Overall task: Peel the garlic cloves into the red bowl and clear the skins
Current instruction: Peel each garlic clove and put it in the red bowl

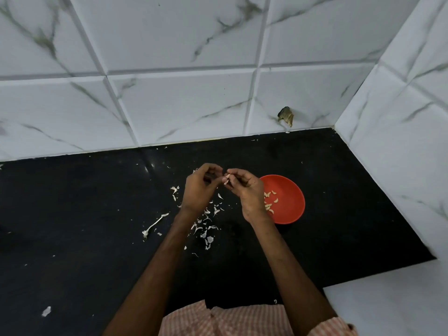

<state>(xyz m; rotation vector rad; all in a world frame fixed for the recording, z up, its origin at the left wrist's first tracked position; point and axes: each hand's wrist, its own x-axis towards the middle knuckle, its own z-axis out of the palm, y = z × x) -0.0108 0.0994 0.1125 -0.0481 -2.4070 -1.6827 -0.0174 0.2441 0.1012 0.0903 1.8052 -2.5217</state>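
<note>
Both hands are raised above the black counter (72, 214), fingertips meeting. My right hand (244, 190) pinches a small garlic clove (227, 178) with pale skin hanging from it. My left hand (201, 187) has its fingers curled and its fingertips at the same clove. The red bowl (289, 202) sits on the counter just right of my right hand, partly hidden by it, and holds several peeled cloves (270, 202). Loose garlic skins (206, 226) lie scattered on the counter beneath and between my wrists.
A bare garlic stem (154, 225) lies left of the skins. A single skin scrap (46, 311) sits near the front left. Marble-patterned tiled walls (181, 105) close the back and right sides; a hole (286, 116) breaks the back tile.
</note>
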